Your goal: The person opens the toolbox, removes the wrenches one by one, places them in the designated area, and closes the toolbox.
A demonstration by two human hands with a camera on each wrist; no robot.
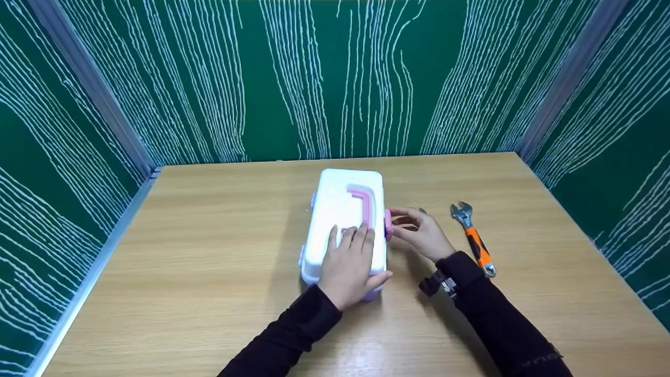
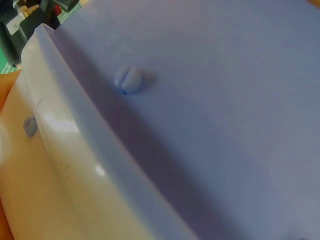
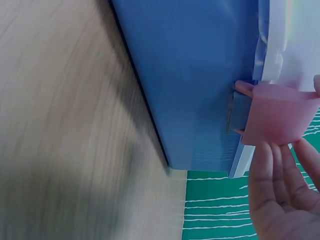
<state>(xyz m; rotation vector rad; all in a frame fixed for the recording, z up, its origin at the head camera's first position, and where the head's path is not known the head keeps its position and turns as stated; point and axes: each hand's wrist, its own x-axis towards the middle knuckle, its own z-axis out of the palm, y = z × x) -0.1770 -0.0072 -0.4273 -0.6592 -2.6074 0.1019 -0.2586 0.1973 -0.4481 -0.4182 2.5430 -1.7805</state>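
A toolbox (image 1: 330, 209) with a white lid and a bluish-purple base stands mid-table, its lid down. My left hand (image 1: 348, 269) rests flat on the lid's near half, fingertips by the pink carrying handle (image 1: 368, 207). At the box's right side, my right hand (image 1: 425, 236) pinches the pink latch (image 1: 388, 225). Seen from the right wrist, the latch (image 3: 280, 117) is tilted outward from the blue wall (image 3: 195, 75), with fingers (image 3: 262, 175) at its edge. The left wrist view shows mostly the base wall (image 2: 225, 100) and the lid's edge, close up.
An adjustable wrench (image 1: 475, 241) with an orange and black grip lies on the wooden table (image 1: 209, 235), right of the right hand. Green walls with white wavy lines (image 1: 282, 78) enclose the table at the back and sides.
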